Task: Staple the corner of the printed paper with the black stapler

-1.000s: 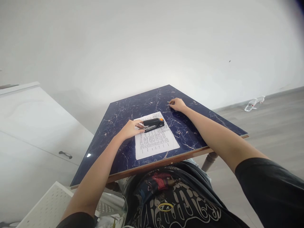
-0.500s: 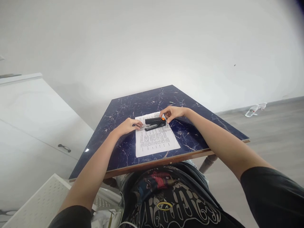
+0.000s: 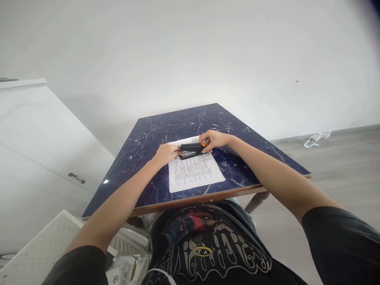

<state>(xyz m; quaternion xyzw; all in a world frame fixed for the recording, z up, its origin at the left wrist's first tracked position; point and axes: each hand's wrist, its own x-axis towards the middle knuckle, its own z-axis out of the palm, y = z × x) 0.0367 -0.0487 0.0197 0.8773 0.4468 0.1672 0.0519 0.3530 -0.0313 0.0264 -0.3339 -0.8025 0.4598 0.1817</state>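
Observation:
A black stapler [image 3: 190, 149] with an orange tip lies across the top of a printed white sheet [image 3: 194, 171] on a dark blue marble-patterned table [image 3: 148, 138]. My left hand [image 3: 166, 153] grips the stapler's left end, fingers curled around it. At the orange right end, my right hand [image 3: 213, 139] pinches the stapler with bent fingers. A small grey bit [image 3: 215, 125] lies on the table just beyond my right hand.
A white cabinet [image 3: 38, 134] with a dark handle stands to the left. A white perforated shelf [image 3: 44, 249] sits low at the left, near my lap. A clear plastic bottle [image 3: 317, 138] lies on the grey floor by the wall at the right.
My right hand left the small bit at the far table edge and came back to the stapler's orange end. The left hand closed more firmly on the stapler's left end.

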